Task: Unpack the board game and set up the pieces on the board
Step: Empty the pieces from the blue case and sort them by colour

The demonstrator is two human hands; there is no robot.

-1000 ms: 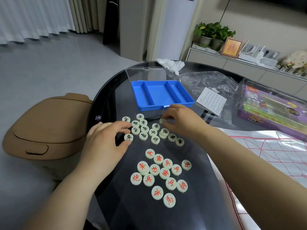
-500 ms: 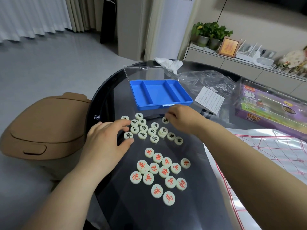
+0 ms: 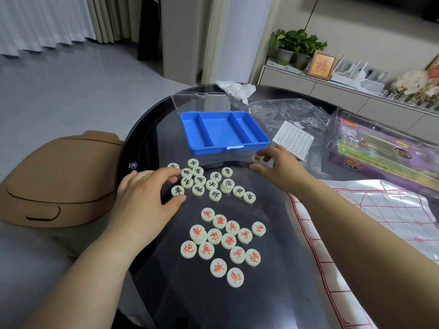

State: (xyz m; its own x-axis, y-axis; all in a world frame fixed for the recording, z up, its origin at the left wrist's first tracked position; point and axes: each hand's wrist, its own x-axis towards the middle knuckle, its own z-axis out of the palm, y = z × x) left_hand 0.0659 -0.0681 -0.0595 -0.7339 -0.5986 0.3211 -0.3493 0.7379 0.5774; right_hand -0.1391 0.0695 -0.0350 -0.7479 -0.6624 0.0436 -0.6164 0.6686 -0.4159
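Round cream chess pieces lie on the dark glass table (image 3: 237,305). A black-lettered group (image 3: 209,184) sits near the blue tray, and a red-lettered group (image 3: 223,241) lies nearer to me. My left hand (image 3: 145,198) rests at the left edge of the black group, fingertips touching pieces there. My right hand (image 3: 280,166) pinches one red-lettered piece (image 3: 256,158) just below the tray's front right corner. The white board sheet with red lines (image 3: 370,222) lies at the right, under my right forearm.
The empty blue compartment tray (image 3: 223,131) with its clear lid open stands beyond the pieces. A clear plastic bag (image 3: 285,110), a leaflet (image 3: 293,138) and a purple game box (image 3: 384,148) lie at the right. A tan bin (image 3: 57,176) stands left of the table.
My right hand has lifted a piece out of the black group and carried it right and away, toward the tray's front corner. My left hand stays at the group's left edge.
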